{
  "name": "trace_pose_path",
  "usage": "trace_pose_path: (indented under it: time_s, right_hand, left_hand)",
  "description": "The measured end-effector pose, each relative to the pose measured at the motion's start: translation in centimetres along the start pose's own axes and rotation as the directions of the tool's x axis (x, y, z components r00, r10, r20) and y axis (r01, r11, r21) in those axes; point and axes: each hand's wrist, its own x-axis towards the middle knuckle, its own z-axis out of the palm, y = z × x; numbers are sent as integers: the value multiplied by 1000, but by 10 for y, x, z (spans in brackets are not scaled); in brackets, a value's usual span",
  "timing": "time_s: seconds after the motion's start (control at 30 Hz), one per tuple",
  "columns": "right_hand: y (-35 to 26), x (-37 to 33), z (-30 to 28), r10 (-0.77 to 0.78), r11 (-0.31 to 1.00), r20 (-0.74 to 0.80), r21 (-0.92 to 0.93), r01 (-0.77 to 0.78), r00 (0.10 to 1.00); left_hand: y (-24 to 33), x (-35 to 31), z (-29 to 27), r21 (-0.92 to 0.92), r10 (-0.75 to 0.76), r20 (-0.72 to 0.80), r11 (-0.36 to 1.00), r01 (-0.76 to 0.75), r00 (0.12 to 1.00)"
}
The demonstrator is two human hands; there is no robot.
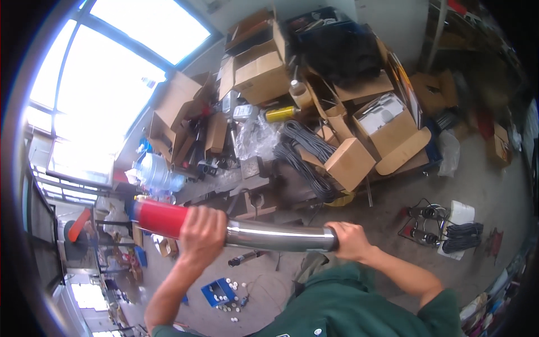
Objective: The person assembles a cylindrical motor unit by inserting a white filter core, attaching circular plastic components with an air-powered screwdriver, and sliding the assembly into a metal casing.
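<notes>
A long cylinder [275, 235], shaped like a submersible pump, lies across in front of my chest. Its body is shiny steel, with a red section [158, 218] at the left end. My left hand [202, 231] is wrapped round it where red meets steel. At the other end, my right hand [348, 240] is closed on the dark-rimmed tip. Both hands carry it above the floor; the tip inside my right hand is partly hidden.
Ahead stands a cluttered bench with open cardboard boxes [261, 76], grey cable coils [306, 160] and a yellow can [282, 114]. Below, a blue bin [218, 292] with small white pieces sits on the floor. More cable [461, 237] lies at the right.
</notes>
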Motion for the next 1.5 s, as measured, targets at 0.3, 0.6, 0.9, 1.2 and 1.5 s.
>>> trace_pose_path:
  time_s: [0.3, 0.6, 0.9, 1.2, 1.5]
  right_hand:
    - [-79, 142, 104, -170, 916, -346, 288, 277, 923]
    - [-102, 217, 204, -208, 872, -143, 421, 250, 968]
    - [-47, 71, 277, 124, 396, 700, 615, -682, 703]
    - [-24, 10, 350, 430, 711, 275, 483, -510, 860]
    - [29, 34, 137, 264, 836, -792, -96, -540, 550]
  left_hand:
    - [-69, -82, 1, -899, -803, -191, -88, -429, 565]
    - [-92, -98, 7, -742, -748, -66, -405, -534, 660]
    - [-127, -92, 50, -907, -810, -199, -61, -416, 552]
    - [-73, 7, 163, -911, -896, -274, 125, -393, 351]
    - [-63, 29, 187, -944, -940, -245, 174, -281, 239]
